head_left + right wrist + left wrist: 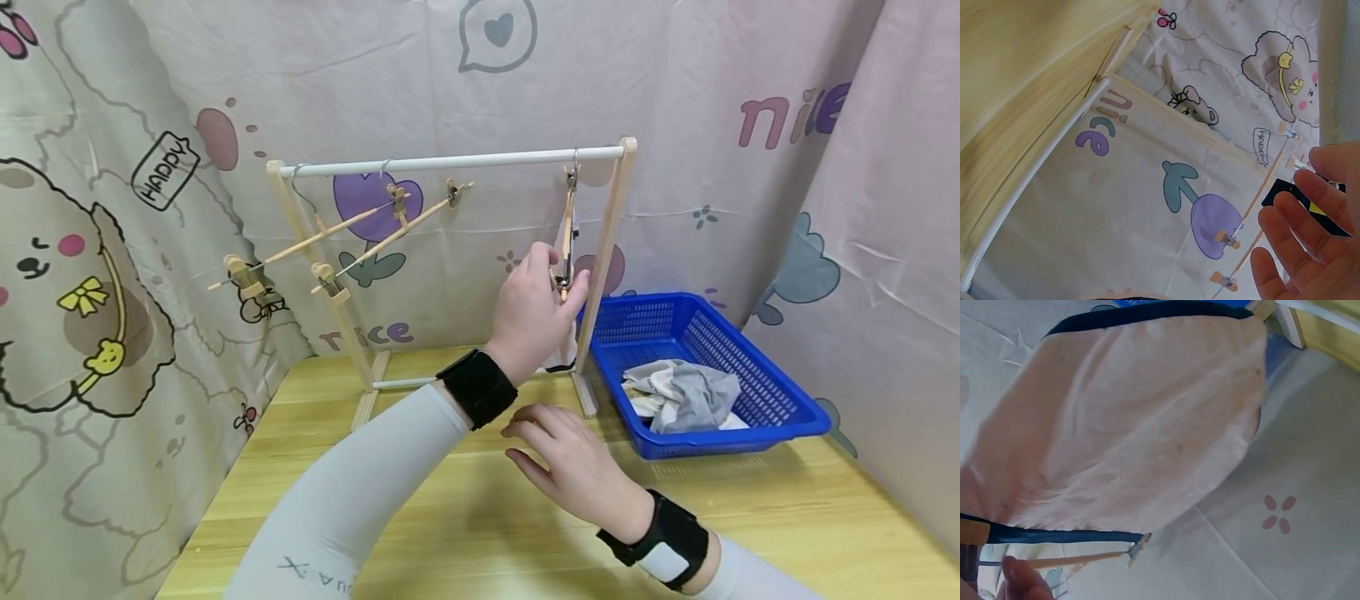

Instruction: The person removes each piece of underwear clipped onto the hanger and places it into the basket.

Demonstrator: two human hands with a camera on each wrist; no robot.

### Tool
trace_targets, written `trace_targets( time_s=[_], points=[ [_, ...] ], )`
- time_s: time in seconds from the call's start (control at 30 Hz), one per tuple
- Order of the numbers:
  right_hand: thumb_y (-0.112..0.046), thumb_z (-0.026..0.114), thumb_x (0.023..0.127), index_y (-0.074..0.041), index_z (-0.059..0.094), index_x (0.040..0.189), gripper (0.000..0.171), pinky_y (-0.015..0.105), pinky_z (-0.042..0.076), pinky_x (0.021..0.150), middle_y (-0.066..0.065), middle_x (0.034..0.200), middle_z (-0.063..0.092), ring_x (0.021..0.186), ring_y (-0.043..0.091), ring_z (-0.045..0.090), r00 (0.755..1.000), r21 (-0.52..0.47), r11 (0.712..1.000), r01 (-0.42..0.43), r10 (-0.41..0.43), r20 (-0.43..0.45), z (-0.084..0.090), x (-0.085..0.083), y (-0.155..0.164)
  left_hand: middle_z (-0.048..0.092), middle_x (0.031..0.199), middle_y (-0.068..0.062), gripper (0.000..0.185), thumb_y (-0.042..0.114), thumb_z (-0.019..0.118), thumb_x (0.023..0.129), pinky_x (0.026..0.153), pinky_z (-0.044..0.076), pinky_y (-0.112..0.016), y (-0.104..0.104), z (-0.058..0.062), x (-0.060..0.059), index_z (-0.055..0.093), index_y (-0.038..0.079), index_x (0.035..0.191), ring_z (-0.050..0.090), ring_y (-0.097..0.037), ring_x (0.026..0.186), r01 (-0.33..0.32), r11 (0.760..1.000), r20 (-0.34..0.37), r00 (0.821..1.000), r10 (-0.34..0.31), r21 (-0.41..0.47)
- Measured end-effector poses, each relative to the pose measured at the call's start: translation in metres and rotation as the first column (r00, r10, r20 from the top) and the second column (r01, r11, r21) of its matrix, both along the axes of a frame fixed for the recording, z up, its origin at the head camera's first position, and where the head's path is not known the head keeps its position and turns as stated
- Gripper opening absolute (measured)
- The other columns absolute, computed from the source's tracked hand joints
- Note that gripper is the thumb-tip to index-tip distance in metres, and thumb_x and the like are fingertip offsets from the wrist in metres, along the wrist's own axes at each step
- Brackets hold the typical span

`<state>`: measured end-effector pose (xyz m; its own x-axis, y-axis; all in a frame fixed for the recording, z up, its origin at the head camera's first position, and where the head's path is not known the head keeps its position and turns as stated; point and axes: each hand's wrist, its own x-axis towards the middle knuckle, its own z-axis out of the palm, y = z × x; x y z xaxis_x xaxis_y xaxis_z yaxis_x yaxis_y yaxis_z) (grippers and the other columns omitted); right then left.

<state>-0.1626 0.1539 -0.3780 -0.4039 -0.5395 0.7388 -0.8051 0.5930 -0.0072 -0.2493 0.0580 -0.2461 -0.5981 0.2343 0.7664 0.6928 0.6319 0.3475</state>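
My left hand (532, 308) grips the near end of a wooden clip hanger (567, 237), its fingers and thumb about the clip there. This hanger hangs by its hook at the right end of the rack's white rail (450, 160). Clipped under it is a pale pink cloth with navy edging (1141, 419), spread wide in the left wrist view; in the head view the left hand hides most of it. Below and apart from it, my right hand (577, 458) hovers over the table with loosely bent fingers and nothing in them.
Two more clip hangers (322, 235) hang at the rack's left, their near ends jutting forward. Right of the rack's wooden post (606, 258) stands a blue basket (780, 396) with crumpled grey and whitish cloths (693, 392) inside. A patterned curtain (697, 67) backs the wooden table (450, 517).
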Motion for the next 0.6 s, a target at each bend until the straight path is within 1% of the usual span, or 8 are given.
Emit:
trace_targets(
  time_s=[0.07,0.17,0.27,0.4,0.6],
  points=[
    [-0.017,0.082,0.088,-0.016,0.067,0.109,0.025,0.038,0.054,0.086,0.000,0.109,0.065,0.097,0.017,0.064,1.000,0.000,1.000,-0.003,0.003,0.002,0.000,0.000,-0.001,0.054,0.076,-0.002,0.028,0.032,0.062,0.104,0.057,0.040,-0.022,-0.004,-0.001,0.000,0.053,0.006,0.110,0.054,-0.013,0.064,0.020,0.999,0.035,0.999,-0.021,0.029],
    [-0.016,0.082,0.087,-0.016,0.067,0.109,0.026,0.038,0.053,0.085,-0.001,0.109,0.065,0.097,0.017,0.064,1.000,0.000,1.000,-0.004,0.004,0.004,0.001,0.000,-0.002,0.048,0.069,0.000,0.024,0.030,0.060,0.105,0.050,0.032,-0.021,-0.008,-0.001,-0.001,0.051,0.007,0.103,0.049,-0.012,0.056,0.035,0.998,0.071,0.997,-0.039,0.060],
    [-0.015,0.082,0.087,-0.016,0.068,0.110,0.027,0.038,0.053,0.085,-0.001,0.109,0.065,0.097,0.017,0.064,1.000,-0.002,1.000,-0.006,0.006,0.005,0.001,0.000,-0.002,0.045,0.066,0.000,0.024,0.028,0.058,0.106,0.048,0.030,-0.020,-0.010,-0.001,-0.001,0.050,0.007,0.099,0.047,-0.012,0.053,0.039,0.996,0.095,0.994,-0.047,0.081],
    [-0.014,0.083,0.087,-0.017,0.067,0.110,0.028,0.038,0.053,0.085,-0.001,0.110,0.064,0.097,0.016,0.064,1.000,-0.004,1.000,-0.007,0.007,0.011,0.001,0.000,-0.003,0.043,0.065,0.000,0.023,0.026,0.057,0.107,0.049,0.031,-0.020,-0.013,-0.001,-0.002,0.050,0.006,0.097,0.047,-0.013,0.053,0.043,0.995,0.111,0.992,-0.053,0.094],
    [-0.015,0.082,0.088,-0.017,0.067,0.111,0.027,0.037,0.053,0.084,-0.002,0.110,0.064,0.097,0.016,0.064,1.000,-0.007,1.000,-0.011,0.011,0.015,0.000,0.000,-0.003,0.041,0.064,0.000,0.022,0.022,0.057,0.107,0.049,0.030,-0.019,-0.018,0.000,-0.004,0.051,0.004,0.098,0.046,-0.013,0.054,0.065,0.992,0.106,0.991,-0.076,0.103]
  ],
)
